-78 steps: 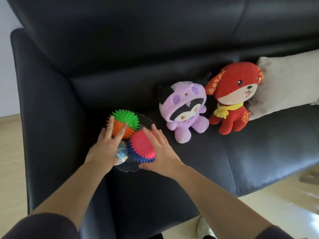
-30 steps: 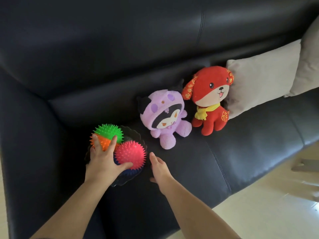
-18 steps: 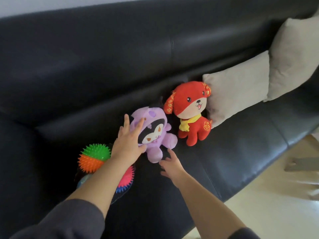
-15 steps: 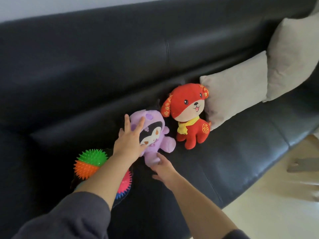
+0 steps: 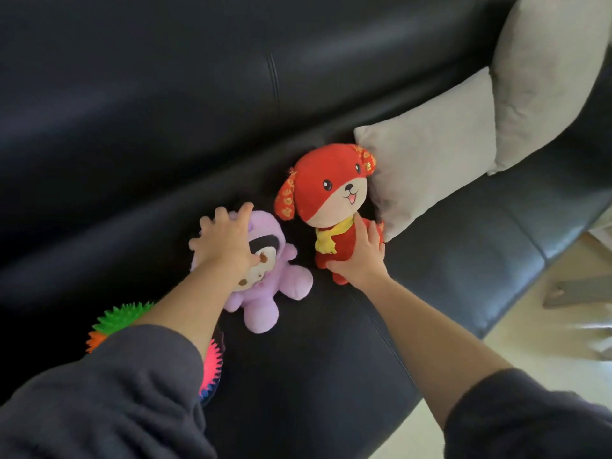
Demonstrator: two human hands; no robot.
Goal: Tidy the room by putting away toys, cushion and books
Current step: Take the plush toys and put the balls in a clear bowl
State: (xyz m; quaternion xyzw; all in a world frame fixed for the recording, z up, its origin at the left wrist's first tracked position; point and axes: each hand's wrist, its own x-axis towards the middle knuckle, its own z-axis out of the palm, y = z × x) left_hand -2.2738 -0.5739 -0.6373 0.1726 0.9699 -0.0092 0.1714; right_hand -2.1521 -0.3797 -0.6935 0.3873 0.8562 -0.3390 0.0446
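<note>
A purple plush (image 5: 265, 293) sits on the black sofa (image 5: 331, 359). My left hand (image 5: 225, 240) lies over its head, fingers curled round the top and thumb on its face. Just to its right stands a red plush dog (image 5: 331, 190). My right hand (image 5: 359, 256) grips its body from the front, thumb under its belly and fingers along its side. Spiky balls, one green and orange (image 5: 116, 321) and one pink (image 5: 210, 369), lie at the lower left, partly hidden by my left arm.
A beige cushion (image 5: 430, 144) leans against the sofa back right behind the red dog. A second beige cushion (image 5: 546, 67) stands at the far right. Pale floor (image 5: 546, 342) lies beyond the sofa's front edge at the right.
My left hand left the spiky balls and moved onto the purple plush's head. My right hand shifted from the purple plush's foot to the red dog's body.
</note>
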